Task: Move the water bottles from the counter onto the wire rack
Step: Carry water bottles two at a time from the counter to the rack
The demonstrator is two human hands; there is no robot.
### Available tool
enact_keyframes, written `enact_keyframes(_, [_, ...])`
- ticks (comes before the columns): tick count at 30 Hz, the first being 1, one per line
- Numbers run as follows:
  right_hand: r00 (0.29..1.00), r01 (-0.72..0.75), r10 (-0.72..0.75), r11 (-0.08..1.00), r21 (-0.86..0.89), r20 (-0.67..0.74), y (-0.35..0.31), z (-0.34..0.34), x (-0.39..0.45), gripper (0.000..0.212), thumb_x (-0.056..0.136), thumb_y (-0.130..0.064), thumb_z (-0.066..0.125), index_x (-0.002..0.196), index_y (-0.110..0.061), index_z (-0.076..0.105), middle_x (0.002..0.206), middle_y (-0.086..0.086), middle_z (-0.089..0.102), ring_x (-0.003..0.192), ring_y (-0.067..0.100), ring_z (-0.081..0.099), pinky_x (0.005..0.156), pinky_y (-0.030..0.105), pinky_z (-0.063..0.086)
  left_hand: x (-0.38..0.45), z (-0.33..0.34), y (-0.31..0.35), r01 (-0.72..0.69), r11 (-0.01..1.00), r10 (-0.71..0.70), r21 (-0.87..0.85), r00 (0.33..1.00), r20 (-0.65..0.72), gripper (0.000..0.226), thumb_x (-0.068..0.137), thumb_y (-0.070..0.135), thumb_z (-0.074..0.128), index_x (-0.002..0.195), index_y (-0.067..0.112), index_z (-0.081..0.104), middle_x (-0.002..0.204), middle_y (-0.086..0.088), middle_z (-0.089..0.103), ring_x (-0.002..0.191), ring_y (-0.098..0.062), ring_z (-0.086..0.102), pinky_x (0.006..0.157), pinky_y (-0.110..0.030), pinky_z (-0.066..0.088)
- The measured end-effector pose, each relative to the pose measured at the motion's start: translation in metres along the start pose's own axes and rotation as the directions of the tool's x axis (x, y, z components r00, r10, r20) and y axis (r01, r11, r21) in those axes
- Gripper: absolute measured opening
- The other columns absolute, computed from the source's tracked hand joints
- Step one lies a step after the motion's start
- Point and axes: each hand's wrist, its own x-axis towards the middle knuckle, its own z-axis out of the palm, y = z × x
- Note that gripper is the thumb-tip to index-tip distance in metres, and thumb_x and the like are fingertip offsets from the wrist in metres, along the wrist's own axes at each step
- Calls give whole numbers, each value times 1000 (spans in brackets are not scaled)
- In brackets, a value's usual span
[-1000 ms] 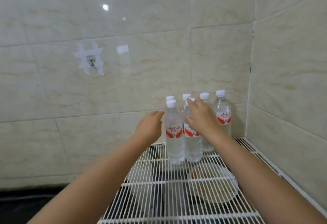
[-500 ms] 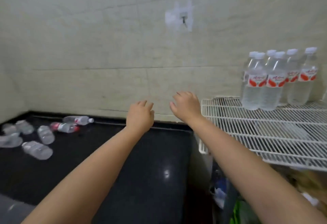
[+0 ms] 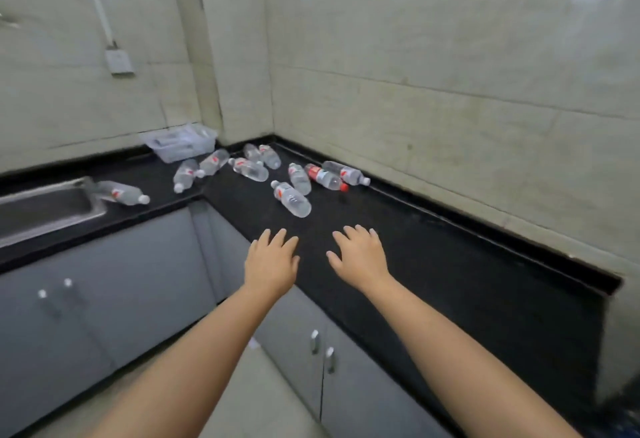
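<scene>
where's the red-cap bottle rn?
Head view: the red-cap bottle lies on its side on the black counter, toward the corner, between two clear white-capped bottles, well beyond both hands.

Head view looks down, forward over counter [image 3: 450, 264]; corner ahead.

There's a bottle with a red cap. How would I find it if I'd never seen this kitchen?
Look at the black counter where it runs into the wall corner; a bunch of clear bottles lie on their sides there. The red-capped bottle lies near the back wall, just in front of a white-capped bottle. Only it has a red cap and a wide red label.
</scene>
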Motion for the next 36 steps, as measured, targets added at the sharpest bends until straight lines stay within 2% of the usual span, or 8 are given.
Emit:
enact_keyframes(5, [996, 19, -25, 998, 58, 90, -33, 64, 55, 45, 90, -30, 51, 127, -5, 51, 129, 17, 55, 126, 35, 43, 107, 43, 30, 25, 31, -71, 132, 990, -130, -41, 991, 43, 46, 98, 32, 31, 143, 21, 26, 154, -3, 22, 143, -28, 15, 114, -38, 20])
enact_keyframes(10, [976, -59, 53, 998, 22, 213, -29, 121, 134, 50, 94, -36, 42, 137, -12, 39, 142, 10, 43, 136, 28, 32, 113, 40, 24, 94, 61, -122, 176, 982, -167, -74, 980, 109, 48, 98, 33, 32, 144, 21, 23, 156, -4, 18, 144, -29, 10, 117, -40, 15])
enact_keyframes(15, [947, -152, 146, 988, 0, 288, -11, 165, 226, 43, 92, -35, 44, 127, -8, 49, 128, 11, 55, 122, 28, 47, 104, 39, 34, 183, 78, -161, 160, 985, -145, -64, 971, 192, 49, 99, 32, 31, 145, 21, 21, 156, -3, 19, 144, -28, 11, 118, -40, 16])
enact_keyframes(19, [930, -188, 186, 982, -22, 317, -7, 188, 292, 41, 91, -35, 47, 119, -5, 54, 123, 15, 58, 116, 31, 51, 100, 40, 38, 240, 88, -193, 155, 986, -140, -67, 972, 191, 48, 99, 32, 31, 145, 20, 23, 155, -2, 22, 144, -27, 13, 116, -38, 17])
enact_keyframes(24, [922, -188, 188, 982, -36, 338, -14, 220, 362, 46, 89, -37, 50, 127, -11, 49, 128, 13, 54, 119, 30, 48, 101, 40, 38, 299, 116, -233, 150, 986, -127, -71, 957, 261, 48, 99, 32, 31, 145, 20, 23, 155, -3, 22, 144, -27, 13, 118, -37, 17])
enact_keyframes(28, [884, -233, 241, 970, -70, 401, -20, 252, 419, 60, 86, -41, 56, 135, -15, 35, 138, 13, 41, 127, 30, 39, 107, 43, 33, 361, 138, -265, 109, 991, -81, -76, 951, 300, 48, 99, 32, 31, 145, 21, 23, 155, -2, 22, 144, -27, 12, 119, -36, 16])
enact_keyframes(32, [788, -285, 273, 956, -66, 553, -18, 278, 468, 85, 81, -41, 64, 145, -32, 10, 150, 13, 19, 135, 33, 29, 108, 47, 32, 437, 156, -284, -1, 993, 38, -121, 952, 305, 48, 98, 32, 32, 145, 22, 23, 155, -1, 23, 144, -24, 13, 118, -34, 17])
enact_keyframes(36, [745, -352, 328, 933, -75, 581, -15, 286, 486, 82, 82, -40, 62, 144, -38, 8, 143, 12, 30, 128, 33, 39, 100, 46, 40, 513, 169, -285, -132, 972, 190, -195, 929, 318, 49, 98, 30, 35, 144, 21, 24, 153, -4, 27, 143, -23, 17, 118, -33, 16])
